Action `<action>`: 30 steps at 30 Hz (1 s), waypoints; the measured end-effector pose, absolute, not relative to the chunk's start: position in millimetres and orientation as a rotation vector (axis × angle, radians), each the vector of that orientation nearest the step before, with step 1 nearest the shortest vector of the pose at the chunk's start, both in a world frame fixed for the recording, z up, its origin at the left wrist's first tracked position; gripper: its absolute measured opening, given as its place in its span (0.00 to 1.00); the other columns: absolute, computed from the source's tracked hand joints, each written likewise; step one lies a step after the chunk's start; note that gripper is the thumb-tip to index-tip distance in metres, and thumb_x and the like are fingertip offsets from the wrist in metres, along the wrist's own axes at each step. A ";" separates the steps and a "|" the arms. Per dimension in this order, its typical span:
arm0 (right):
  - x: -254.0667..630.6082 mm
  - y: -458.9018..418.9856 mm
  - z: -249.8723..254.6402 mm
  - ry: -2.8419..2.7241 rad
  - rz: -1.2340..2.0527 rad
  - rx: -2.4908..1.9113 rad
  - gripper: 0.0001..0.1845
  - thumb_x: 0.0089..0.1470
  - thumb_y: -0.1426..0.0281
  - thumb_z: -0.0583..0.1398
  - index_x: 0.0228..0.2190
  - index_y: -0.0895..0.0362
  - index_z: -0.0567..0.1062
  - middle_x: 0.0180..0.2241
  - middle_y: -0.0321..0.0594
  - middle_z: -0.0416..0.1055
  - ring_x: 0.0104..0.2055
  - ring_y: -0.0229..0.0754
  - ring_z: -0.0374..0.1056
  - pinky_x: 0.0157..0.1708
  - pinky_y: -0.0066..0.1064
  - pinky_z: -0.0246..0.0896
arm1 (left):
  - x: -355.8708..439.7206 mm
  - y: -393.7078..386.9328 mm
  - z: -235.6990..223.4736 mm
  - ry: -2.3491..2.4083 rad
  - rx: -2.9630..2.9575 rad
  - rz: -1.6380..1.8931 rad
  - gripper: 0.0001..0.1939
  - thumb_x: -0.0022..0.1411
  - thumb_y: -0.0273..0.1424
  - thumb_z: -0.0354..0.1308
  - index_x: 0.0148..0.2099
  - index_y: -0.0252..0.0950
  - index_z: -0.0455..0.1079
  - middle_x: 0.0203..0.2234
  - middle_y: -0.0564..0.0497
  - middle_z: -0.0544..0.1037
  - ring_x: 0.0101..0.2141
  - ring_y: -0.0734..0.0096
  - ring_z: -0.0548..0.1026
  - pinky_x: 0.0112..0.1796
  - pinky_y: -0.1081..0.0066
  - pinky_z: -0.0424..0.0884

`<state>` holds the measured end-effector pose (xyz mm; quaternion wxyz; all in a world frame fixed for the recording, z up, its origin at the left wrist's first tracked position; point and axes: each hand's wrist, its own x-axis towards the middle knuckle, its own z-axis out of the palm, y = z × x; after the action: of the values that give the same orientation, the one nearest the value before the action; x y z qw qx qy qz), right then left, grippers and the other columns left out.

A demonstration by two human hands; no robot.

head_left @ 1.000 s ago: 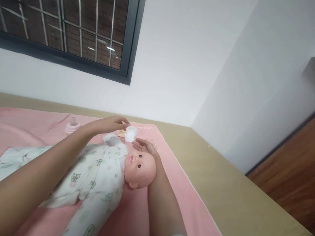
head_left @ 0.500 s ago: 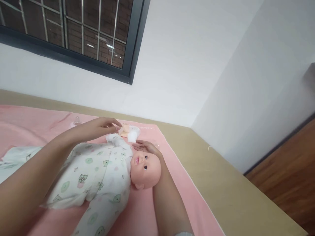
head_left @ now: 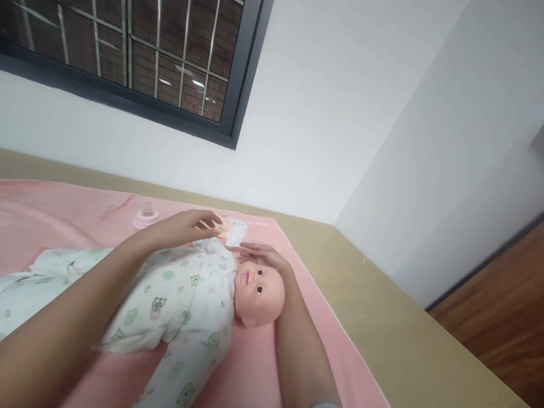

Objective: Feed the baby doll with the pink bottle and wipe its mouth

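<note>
A bald baby doll [head_left: 260, 300] in a white bear-print outfit [head_left: 182, 292] lies on its back, head to the right. Beyond its shoulder, my left hand [head_left: 198, 228] has curled fingers and thumb at the edge of a small peach-coloured piece [head_left: 223, 224], which appears pinched between them. Against that piece is a white, thin, tissue-like sheet [head_left: 236, 234]. My right hand [head_left: 264, 256] reaches around behind the doll's head, fingers stretched out, fingertips near the sheet's lower corner. Part of this hand is hidden by the head.
A pink blanket [head_left: 250, 368] lies under the doll on a tan surface [head_left: 344, 272]. A bottle top with a clear teat and pale pink ring [head_left: 147, 216] sits behind my left forearm. White walls [head_left: 323, 113] and a barred window [head_left: 178, 62] stand beyond.
The view has shifted slightly, so the doll and hands appear further right. The bottle top shows more fully. My left fingers have closed further around the peach-coloured piece.
</note>
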<state>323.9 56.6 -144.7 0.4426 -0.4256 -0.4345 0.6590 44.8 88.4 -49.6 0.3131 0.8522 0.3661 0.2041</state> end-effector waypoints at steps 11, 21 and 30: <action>318.3 27.6 -55.3 -1.885 1.367 -0.954 0.14 0.50 0.65 0.63 0.40 0.55 0.79 0.52 0.41 0.68 0.57 0.43 0.62 0.59 0.37 0.55 | 59.8 77.5 -57.0 0.840 2.368 0.741 0.33 0.58 0.51 0.53 0.62 0.45 0.59 0.60 0.49 0.63 0.57 0.55 0.63 0.53 0.64 0.62; 304.9 11.0 -34.4 -2.008 1.372 -0.916 0.18 0.52 0.67 0.61 0.46 0.55 0.76 0.53 0.42 0.68 0.53 0.42 0.65 0.56 0.37 0.57 | 59.2 65.5 -40.9 0.692 2.395 0.457 0.16 0.54 0.45 0.58 0.38 0.38 0.73 0.33 0.54 0.78 0.35 0.62 0.75 0.34 0.72 0.66; 344.7 46.9 -107.6 -1.352 1.511 -0.887 0.25 0.50 0.62 0.63 0.50 0.53 0.70 0.51 0.44 0.70 0.49 0.42 0.70 0.56 0.42 0.58 | 71.3 57.4 -54.5 0.620 2.387 0.213 0.17 0.54 0.44 0.59 0.41 0.39 0.75 0.37 0.53 0.79 0.38 0.60 0.75 0.35 0.71 0.67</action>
<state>344.7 46.9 -107.6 0.4479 -0.3582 -0.5462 0.6105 71.3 57.4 -54.5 0.3272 0.9113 0.2366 0.0812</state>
